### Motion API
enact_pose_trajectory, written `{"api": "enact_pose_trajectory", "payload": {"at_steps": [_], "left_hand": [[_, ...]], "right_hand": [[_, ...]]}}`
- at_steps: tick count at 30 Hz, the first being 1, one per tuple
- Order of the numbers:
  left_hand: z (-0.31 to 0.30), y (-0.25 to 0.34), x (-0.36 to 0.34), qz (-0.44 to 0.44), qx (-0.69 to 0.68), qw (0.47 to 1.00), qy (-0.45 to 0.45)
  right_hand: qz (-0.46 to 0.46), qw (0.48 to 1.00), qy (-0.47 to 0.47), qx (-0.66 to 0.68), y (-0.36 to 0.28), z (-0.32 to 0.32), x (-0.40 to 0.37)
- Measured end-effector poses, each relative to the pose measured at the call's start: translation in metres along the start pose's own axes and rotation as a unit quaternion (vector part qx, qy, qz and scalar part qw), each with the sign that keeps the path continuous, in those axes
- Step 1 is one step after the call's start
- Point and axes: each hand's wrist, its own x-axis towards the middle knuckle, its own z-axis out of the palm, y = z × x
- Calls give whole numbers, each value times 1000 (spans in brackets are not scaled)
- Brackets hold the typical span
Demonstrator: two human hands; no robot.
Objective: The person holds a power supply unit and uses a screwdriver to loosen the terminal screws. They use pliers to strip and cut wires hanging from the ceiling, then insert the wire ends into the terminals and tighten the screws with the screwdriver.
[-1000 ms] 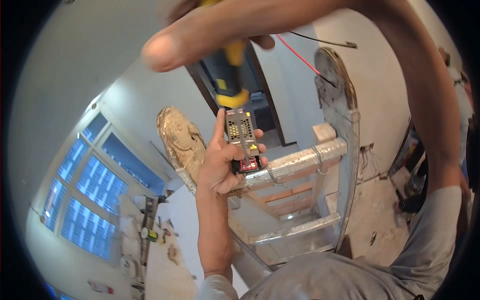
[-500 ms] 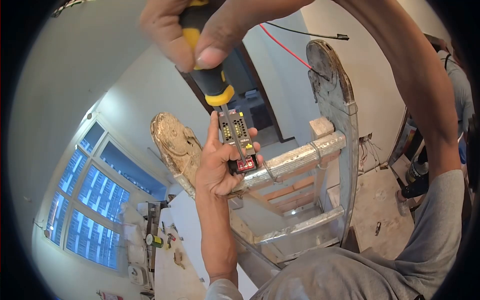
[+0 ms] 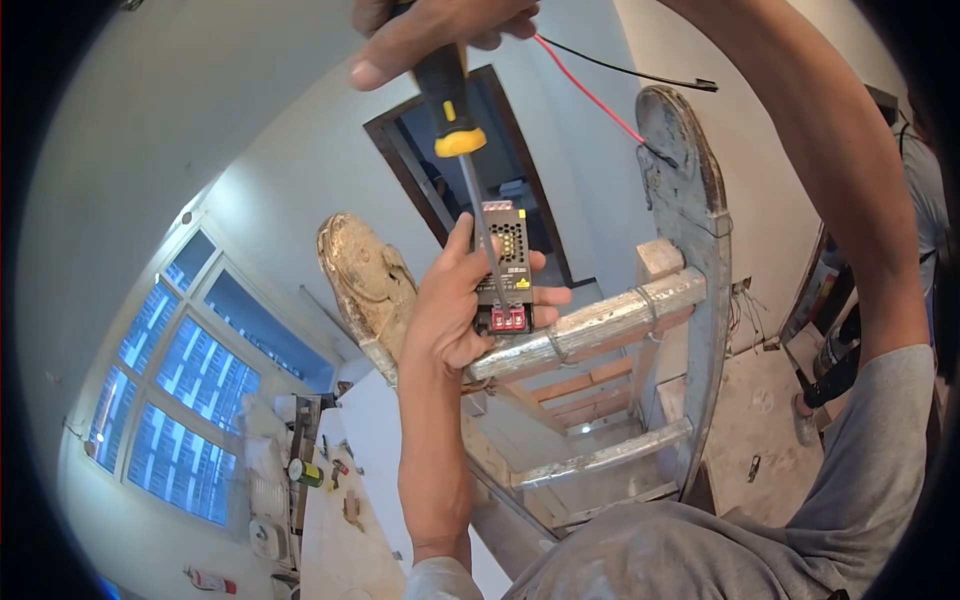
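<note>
My left hand (image 3: 440, 310) holds a small black power supply (image 3: 515, 270) with a perforated metal cover, its thumb across the front and fingertips round the far side. At the unit's lower end is a red terminal block (image 3: 508, 318) with screws. Above, my right hand (image 3: 440, 35) grips the top of a screwdriver (image 3: 447, 100) with a black and yellow handle. Its long shaft slants down in front of the unit, and the tip meets the terminal block. A worn metal ladder (image 3: 600, 322) stands just behind, its top rung right beside the power supply.
A red wire (image 3: 590, 90) and a black wire (image 3: 640, 68) hang near the ladder's right rail. Loose wires (image 3: 738, 300) poke from the wall at right. Another person (image 3: 920, 185) is at the right edge. Below left, a board (image 3: 345, 550) carries a green can (image 3: 305, 472) and tools.
The power supply and my left hand have shifted slightly right and up in view. My right hand has risen and its fingers have changed position on the screwdriver handle.
</note>
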Motion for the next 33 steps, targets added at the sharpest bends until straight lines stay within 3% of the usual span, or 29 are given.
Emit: {"api": "enact_pose_trajectory", "payload": {"at_steps": [2, 5, 6, 7, 9, 13, 16, 18, 22, 24, 25, 27, 28, 30, 33], "left_hand": [[-4, 2, 7, 15, 64, 996, 62], [-11, -6, 11, 20, 102, 992, 70], [-10, -5, 12, 2, 112, 989, 93], [-8, -5, 12, 2, 97, 990, 101], [-7, -4, 12, -20, 85, 990, 108], [-4, -4, 11, -30, 88, 987, 130], [-9, -6, 12, -23, 93, 988, 122], [-8, -5, 11, -24, 91, 988, 124], [-8, -5, 12, -30, 105, 986, 125], [-9, -5, 12, -31, 113, 985, 124], [-9, -5, 12, -34, 121, 985, 122], [-9, -5, 13, -35, 122, 984, 127], [-9, -5, 14, -40, 125, 983, 131], [-11, -6, 17, -44, 117, 983, 131], [-11, -6, 17, -48, 109, 985, 129]], "right_hand": [[-201, 975, -34, 87, 28, 0, 15], [-142, 989, 2, 27, 15, 11, 16], [-252, 961, 90, 71, 25, 28, 5], [-302, 940, 145, 69, 28, 38, 9], [-247, 954, 23, 169, 43, 31, 26], [-222, 960, -6, 171, 40, 28, 15], [-270, 930, -11, 249, 57, 41, 29], [-356, 887, -17, 293, 71, 46, 42], [-372, 857, -75, 348, 70, 40, 39], [-439, 809, 22, 391, 68, 58, 46], [-441, 808, 20, 390, 66, 53, 43], [-330, 909, -23, 252, 64, 33, 31], [-334, 908, -25, 251, 54, 26, 24], [-75, 989, -83, 99, 36, 13, 13], [-100, 988, -113, 16, 33, 3, 14]]}}
